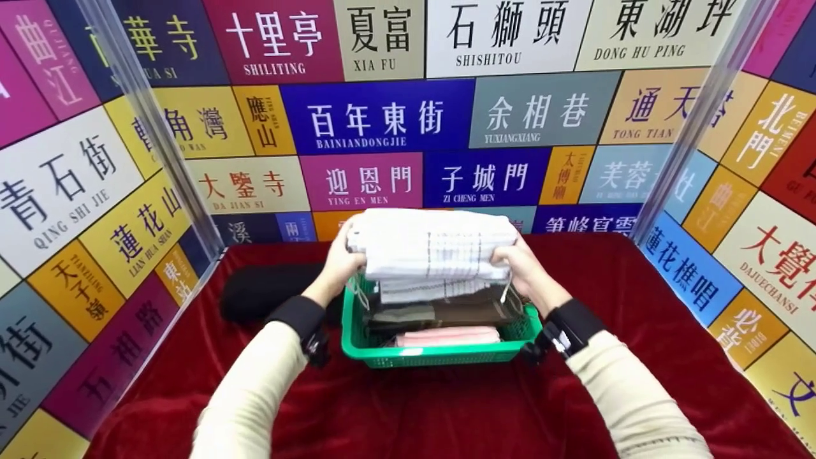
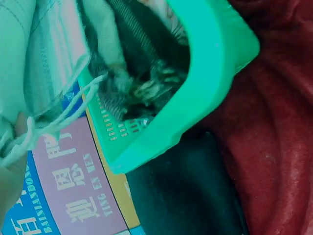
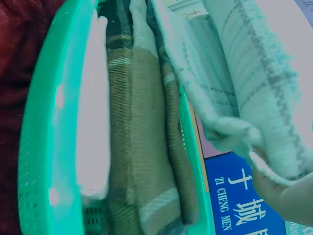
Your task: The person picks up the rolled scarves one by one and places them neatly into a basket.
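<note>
Above the back of a green plastic basket [image 1: 440,356], both hands hold a folded white scarf [image 1: 433,248] with thin dark checked lines. My left hand [image 1: 344,260] grips its left end, where twisted fringe [image 2: 63,117] dangles in the left wrist view. At the other end my right hand [image 1: 524,266] has its thumb in front of the folds. A lower fold of the white cloth hangs toward the basket. Inside the basket stand a folded brown and grey plaid scarf [image 3: 146,112] and, at the front, a folded pink cloth [image 1: 449,336]. Most fingers are hidden behind the white scarf.
Dark red velvet cloth [image 1: 433,414] covers the table. Left of the basket lies a black soft item [image 1: 255,290], its kind unclear. Colourful panels with place names [image 1: 376,118] wall in the back and sides, with clear posts [image 1: 682,115] at the corners.
</note>
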Available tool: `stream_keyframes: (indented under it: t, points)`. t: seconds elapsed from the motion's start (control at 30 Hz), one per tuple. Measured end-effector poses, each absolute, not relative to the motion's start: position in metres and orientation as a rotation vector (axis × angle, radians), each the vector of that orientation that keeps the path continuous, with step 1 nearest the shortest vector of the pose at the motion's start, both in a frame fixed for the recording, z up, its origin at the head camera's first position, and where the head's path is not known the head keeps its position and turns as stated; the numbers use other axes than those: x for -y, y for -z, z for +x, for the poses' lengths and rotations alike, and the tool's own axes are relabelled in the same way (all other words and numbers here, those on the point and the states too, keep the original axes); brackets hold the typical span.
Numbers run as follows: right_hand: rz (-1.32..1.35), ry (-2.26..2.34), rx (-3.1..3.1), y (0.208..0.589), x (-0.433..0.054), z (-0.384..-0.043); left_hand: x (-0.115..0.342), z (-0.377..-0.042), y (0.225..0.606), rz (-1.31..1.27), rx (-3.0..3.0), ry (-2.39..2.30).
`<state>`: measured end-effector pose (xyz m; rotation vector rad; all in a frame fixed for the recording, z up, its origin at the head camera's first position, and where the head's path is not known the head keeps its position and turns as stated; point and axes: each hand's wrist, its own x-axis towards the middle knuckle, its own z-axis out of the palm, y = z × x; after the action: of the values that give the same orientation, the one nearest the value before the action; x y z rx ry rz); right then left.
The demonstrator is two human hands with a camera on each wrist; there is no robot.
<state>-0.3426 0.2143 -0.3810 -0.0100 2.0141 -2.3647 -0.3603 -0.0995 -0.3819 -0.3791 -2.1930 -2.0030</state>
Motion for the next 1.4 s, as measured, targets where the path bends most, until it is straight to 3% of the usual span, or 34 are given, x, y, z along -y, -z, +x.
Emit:
stream_keyframes:
  t: [0.23,0.47,0.77,1.07,1.23,1.4]
  points:
    - [0.064,2.289,-2.166,0.397,-0.211,-0.365,0.091,-0.374,0.399,-0.360,2.343,1.736]
    - [0.164,1.934,-2.408,0.410,-0.216,-0.370,0.085,-0.379,0.414,-0.375,2.709,1.217]
    - [-0.209,1.372,-2.832,0.409,-0.213,-0.372,0.075,-0.379,0.402,-0.455,3.022,0.740]
    - [-0.254,0.832,-3.148,0.403,-0.208,-0.365,0.061,-0.370,0.382,-0.351,3.056,0.483]
    - [-0.429,0.564,-3.210,0.402,-0.209,-0.367,0.052,-0.369,0.388,-0.404,2.913,0.181]
    - [-0.596,0.351,-3.209,0.411,-0.206,-0.369,0.043,-0.369,0.401,-0.298,2.954,0.049]
